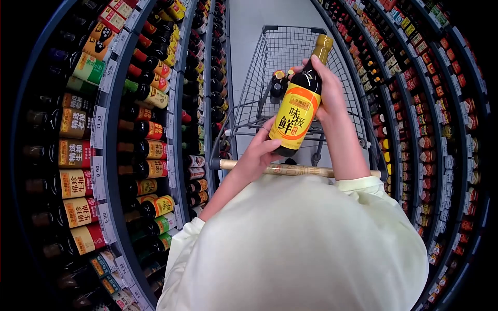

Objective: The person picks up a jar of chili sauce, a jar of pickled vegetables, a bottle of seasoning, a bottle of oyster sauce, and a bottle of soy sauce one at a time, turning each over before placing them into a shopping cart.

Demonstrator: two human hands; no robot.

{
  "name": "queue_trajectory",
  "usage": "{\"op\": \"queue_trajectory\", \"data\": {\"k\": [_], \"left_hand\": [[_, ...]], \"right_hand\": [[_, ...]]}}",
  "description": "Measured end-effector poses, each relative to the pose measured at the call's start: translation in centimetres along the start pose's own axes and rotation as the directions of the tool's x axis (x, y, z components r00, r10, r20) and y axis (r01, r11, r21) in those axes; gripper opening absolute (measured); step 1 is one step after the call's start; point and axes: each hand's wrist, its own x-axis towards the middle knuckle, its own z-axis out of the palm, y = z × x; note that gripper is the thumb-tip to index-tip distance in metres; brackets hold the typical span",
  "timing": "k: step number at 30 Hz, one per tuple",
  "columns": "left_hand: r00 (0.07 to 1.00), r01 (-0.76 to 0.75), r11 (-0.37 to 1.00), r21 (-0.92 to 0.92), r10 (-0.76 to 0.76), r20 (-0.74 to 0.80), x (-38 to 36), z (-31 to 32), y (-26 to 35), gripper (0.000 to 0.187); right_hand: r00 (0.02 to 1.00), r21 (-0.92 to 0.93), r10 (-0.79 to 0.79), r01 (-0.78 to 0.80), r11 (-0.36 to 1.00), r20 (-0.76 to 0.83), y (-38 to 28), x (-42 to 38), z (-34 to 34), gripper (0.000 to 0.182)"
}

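Observation:
A dark sauce bottle [295,111] with a yellow and orange label and a gold cap is held tilted above the cart handle, its cap up and to the right. My left hand [259,150] grips its lower end, thumb on the label. My right hand [329,88] is wrapped round its neck and shoulder from the right. The label faces me. Behind it, in the wire shopping cart [270,44], stand a few dark bottles [278,85], partly hidden by the held bottle and my right hand.
The cart handle [233,165] crosses in front of my body. Shelves of sauce bottles [78,184] with price tags line the left side. More shelves with jars and bottles [410,78] curve along the right. A pale floor [249,15] shows beyond the cart.

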Motion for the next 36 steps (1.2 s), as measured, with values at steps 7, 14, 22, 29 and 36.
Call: {"op": "queue_trajectory", "data": {"k": [7, 14, 22, 29, 36], "left_hand": [[0.984, -0.046, 0.954, -0.297, 0.094, 0.149, -0.8, -0.1, -0.3, 0.074], [0.875, -0.462, 0.879, 0.121, 0.474, -0.1, -2.3, 2.4, 1.2, 0.08], [0.384, -0.211, -0.409, 0.888, 0.801, 0.46, -3.5, 2.9, 1.9, 0.065], [0.282, -0.03, -0.636, 0.772, 0.735, 0.616, -3.7, 4.2, 1.2, 0.038], [0.352, -0.278, -0.361, 0.89, 0.824, 0.444, -4.2, 3.7, 2.4, 0.052]], "right_hand": [[0.998, 0.087, 0.046, -0.049, 0.995, 0.036, 0.2, 0.3, 0.2, 0.033], [0.99, -0.187, 0.02, 0.006, 0.982, 0.136, -2.0, -0.4, 0.1, 0.044], [0.944, 0.272, 0.066, -0.16, 0.949, 0.325, 0.8, 0.5, -2.8, 0.051], [0.859, 0.447, -0.062, -0.202, 0.871, 0.508, 1.9, 0.7, -3.5, 0.053], [0.897, 0.402, -0.096, -0.095, 0.911, 0.431, 1.0, 0.3, -3.7, 0.049]]}}
